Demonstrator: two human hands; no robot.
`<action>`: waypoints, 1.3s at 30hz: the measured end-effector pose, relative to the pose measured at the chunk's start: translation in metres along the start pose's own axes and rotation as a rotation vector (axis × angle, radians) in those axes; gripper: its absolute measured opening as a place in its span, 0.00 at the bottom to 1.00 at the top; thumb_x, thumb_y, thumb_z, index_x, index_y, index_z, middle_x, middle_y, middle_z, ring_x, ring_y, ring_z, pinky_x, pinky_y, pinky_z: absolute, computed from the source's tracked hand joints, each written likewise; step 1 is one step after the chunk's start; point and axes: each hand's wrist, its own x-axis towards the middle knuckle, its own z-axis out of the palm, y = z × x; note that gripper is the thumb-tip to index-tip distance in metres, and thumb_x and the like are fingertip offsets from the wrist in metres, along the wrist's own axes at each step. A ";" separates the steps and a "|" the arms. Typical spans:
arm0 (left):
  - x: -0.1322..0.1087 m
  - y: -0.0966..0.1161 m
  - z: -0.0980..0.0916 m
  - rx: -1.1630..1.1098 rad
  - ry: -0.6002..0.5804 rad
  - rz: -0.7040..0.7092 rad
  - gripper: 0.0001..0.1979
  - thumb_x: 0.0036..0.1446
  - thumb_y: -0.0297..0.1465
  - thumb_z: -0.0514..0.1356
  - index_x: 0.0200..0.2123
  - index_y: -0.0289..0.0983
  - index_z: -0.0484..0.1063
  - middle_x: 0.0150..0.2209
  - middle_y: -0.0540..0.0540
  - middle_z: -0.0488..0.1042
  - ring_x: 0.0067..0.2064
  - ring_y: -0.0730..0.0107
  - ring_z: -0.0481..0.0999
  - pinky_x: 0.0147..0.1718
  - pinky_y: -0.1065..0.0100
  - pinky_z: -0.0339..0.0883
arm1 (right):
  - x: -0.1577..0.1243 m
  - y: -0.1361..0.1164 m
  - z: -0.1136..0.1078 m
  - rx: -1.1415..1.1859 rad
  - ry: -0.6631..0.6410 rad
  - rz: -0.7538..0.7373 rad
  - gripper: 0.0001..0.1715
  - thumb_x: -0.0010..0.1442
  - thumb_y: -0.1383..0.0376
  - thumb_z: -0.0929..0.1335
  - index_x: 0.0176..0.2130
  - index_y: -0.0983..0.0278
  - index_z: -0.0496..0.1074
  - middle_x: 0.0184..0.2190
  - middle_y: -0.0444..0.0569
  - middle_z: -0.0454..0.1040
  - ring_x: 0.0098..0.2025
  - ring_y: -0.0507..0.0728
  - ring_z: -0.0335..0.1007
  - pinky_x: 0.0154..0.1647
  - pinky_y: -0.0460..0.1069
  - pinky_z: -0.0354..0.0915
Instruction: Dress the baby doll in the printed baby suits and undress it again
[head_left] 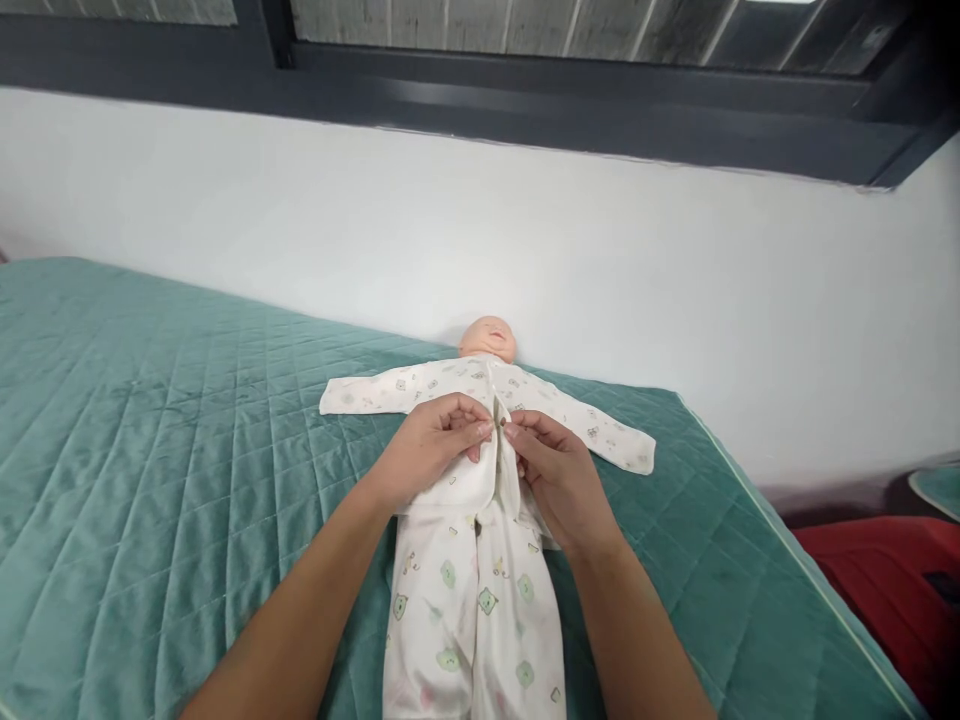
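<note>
A baby doll [487, 340] lies on its back with its head toward the wall. It wears a white printed baby shirt [435, 378], sleeves spread to both sides, and white printed trousers [450, 620]. Over the chest, my left hand [442, 440] pinches one front edge of the shirt between thumb and fingers. Opposite it, my right hand [555, 465] pinches the other front edge, where a small dark spot, perhaps a fastener, shows at the fingertips. A gap runs between the two edges, and below my hands the shirt front hangs apart.
The doll rests on a green quilted bedspread [187, 420]. Behind it rises a white wall [450, 230] beneath a dark window frame [525, 100]. The bed's edge [772, 530] runs along the right, with a red item [885, 580] beyond it.
</note>
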 end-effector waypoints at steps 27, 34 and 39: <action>0.007 -0.015 -0.014 -0.073 -0.098 -0.026 0.13 0.53 0.36 0.67 0.31 0.35 0.68 0.23 0.53 0.70 0.24 0.78 0.68 0.25 0.74 0.60 | -0.009 -0.005 0.014 -0.608 0.055 -0.022 0.13 0.54 0.60 0.72 0.40 0.58 0.71 0.28 0.39 0.74 0.29 0.52 0.70 0.30 0.47 0.63; 0.003 -0.010 -0.010 0.035 -0.139 -0.008 0.12 0.58 0.39 0.63 0.33 0.37 0.66 0.25 0.54 0.67 0.26 0.77 0.66 0.27 0.73 0.59 | -0.014 -0.007 0.022 -0.792 0.089 -0.052 0.08 0.55 0.61 0.69 0.38 0.56 0.69 0.27 0.39 0.74 0.28 0.53 0.70 0.26 0.47 0.62; 0.001 -0.009 -0.008 0.124 -0.100 -0.035 0.09 0.57 0.35 0.62 0.35 0.39 0.65 0.30 0.53 0.68 0.31 0.75 0.67 0.29 0.73 0.60 | -0.014 -0.006 0.023 -0.894 0.094 -0.117 0.04 0.58 0.62 0.65 0.37 0.57 0.68 0.27 0.39 0.74 0.30 0.54 0.71 0.29 0.49 0.61</action>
